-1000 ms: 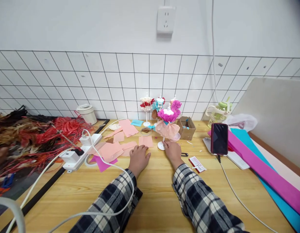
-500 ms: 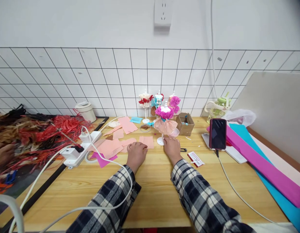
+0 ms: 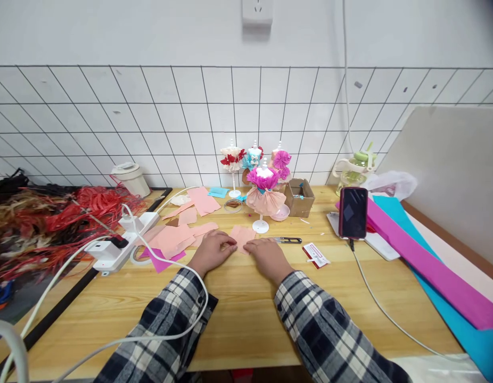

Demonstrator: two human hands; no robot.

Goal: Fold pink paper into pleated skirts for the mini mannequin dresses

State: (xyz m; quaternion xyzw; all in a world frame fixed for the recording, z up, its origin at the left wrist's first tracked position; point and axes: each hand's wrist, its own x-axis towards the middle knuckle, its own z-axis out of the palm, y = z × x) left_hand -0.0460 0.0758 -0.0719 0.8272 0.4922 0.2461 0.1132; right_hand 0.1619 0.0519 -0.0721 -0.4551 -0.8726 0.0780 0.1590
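Left hand (image 3: 212, 252) and right hand (image 3: 268, 259) both low over the table (image 3: 246, 319), fingers curled in at the peach paper piece (image 3: 242, 235). Left fingertips at its left edge, right ones at its near right corner. Can't tell if either hand really pinches it or just rests there; neither is clenched.

Piece lies flat between the hands, mostly beyond the fingertips. Looks very light, soft, thin, probably easy to crease or tear, not slippery. Best hold: light pinch at opposite side edges or a near corner. Roughly four-sided, no clear long axis; far edge faces the wall, near edge the wearer.

Just beyond: upright dress stand (image 3: 265, 202), magenta top, peach skirt. Right of right hand: black-handled snips (image 3: 289, 240) lying crosswise, then a red-and-white card (image 3: 315, 255). Left of left hand: loose peach sheets (image 3: 172, 239), magenta scrap (image 3: 162, 263), power strip (image 3: 129, 246). Farther out: cardboard box (image 3: 301, 207) behind, phone (image 3: 353, 213) propped at right.
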